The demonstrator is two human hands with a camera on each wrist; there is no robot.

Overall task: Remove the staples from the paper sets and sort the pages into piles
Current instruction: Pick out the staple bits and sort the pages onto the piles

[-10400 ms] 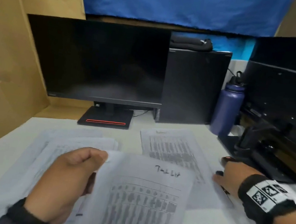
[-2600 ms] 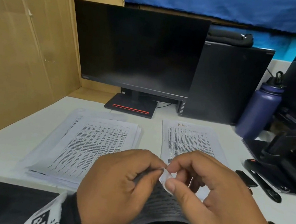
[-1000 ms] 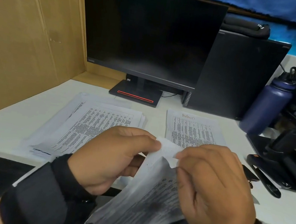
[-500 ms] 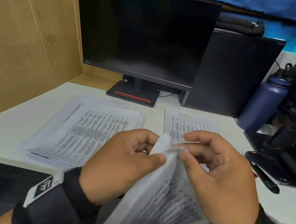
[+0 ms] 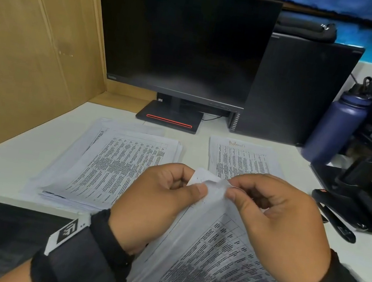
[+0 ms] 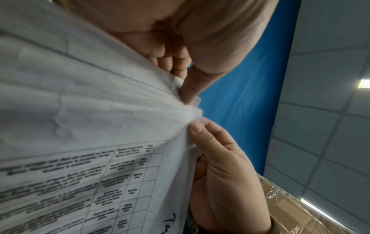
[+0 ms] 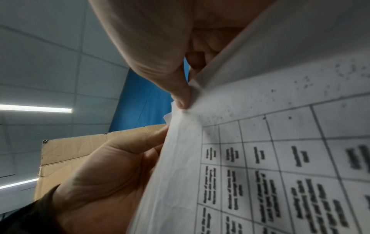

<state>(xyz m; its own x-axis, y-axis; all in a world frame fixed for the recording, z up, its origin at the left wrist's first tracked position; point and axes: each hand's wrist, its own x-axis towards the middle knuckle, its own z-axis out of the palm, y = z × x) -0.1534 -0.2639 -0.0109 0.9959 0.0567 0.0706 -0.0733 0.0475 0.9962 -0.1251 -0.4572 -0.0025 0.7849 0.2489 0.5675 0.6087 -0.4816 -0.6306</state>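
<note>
White printed pages form the paper set [image 5: 209, 247], held in the air in front of the near edge of the desk [image 5: 0, 167]. Head view: the left hand [image 5: 157, 204] pinches the set's top corner between thumb and curled fingers. The right hand [image 5: 273, 228] pinches the same corner from the other side, thumb tip close to the left thumb tip. The corner is crumpled between the two hands. No staple can be made out. On the desk, beyond the paper set and to its left, lies a thick pile [image 5: 115, 166] of printed pages. Beyond the set and slightly to its right lies a thinner pile [image 5: 240, 159] with a handwritten heading. A dark monitor [image 5: 181, 37] stands behind both piles. A blue bottle [image 5: 336, 125] stands to the right of the thinner pile.

Left wrist view: the left hand [image 6: 200, 39] has its thumb pressed on the creased corner of the paper set [image 6: 90, 126]. The right hand [image 6: 222, 174] grips the corner from below, fingers curled.

Right wrist view: the right hand [image 7: 156, 39] presses its thumb tip on the corner of the paper set [image 7: 260, 158]. The left hand [image 7: 104, 182] holds the sheet edge from the far side.
</note>
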